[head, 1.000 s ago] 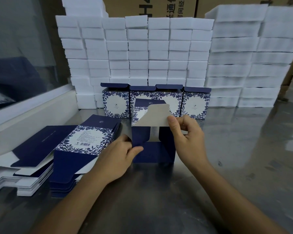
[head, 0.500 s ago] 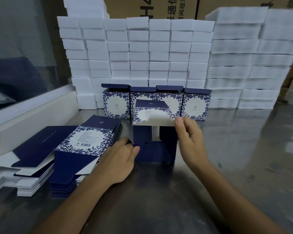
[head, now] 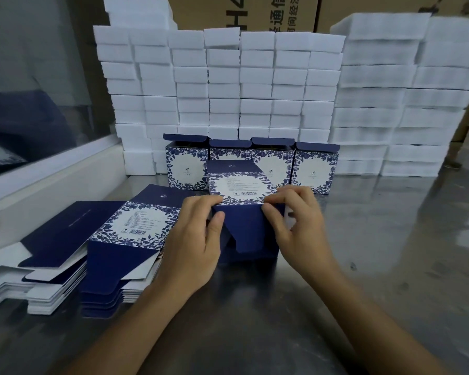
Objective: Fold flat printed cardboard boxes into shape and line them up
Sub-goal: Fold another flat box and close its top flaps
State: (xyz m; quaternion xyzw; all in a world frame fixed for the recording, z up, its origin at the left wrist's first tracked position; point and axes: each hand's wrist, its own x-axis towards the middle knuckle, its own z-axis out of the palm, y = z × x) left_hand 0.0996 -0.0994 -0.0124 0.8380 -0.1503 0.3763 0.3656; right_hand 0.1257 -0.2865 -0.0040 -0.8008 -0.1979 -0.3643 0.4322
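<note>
The box being folded lies on its side on the metal table, at the centre of the frame, with its open end toward the camera. The left hand grips the left edge of that end, thumb on the navy flap and fingers on the printed panel above. The right hand grips the right edge the same way, fingers curled over the corner. The hands are apart, one on each side of the flap.

The step in hand appears to be closing the end flap. For a clean result, both thumbs should press evenly so that the tab enters square; uneven pressure is likely to crease the card. The side flaps should sit inside first.

Four folded boxes stand in a row directly behind, touching one another, before the white foam blocks. Flat blanks lie stacked at lower left
</note>
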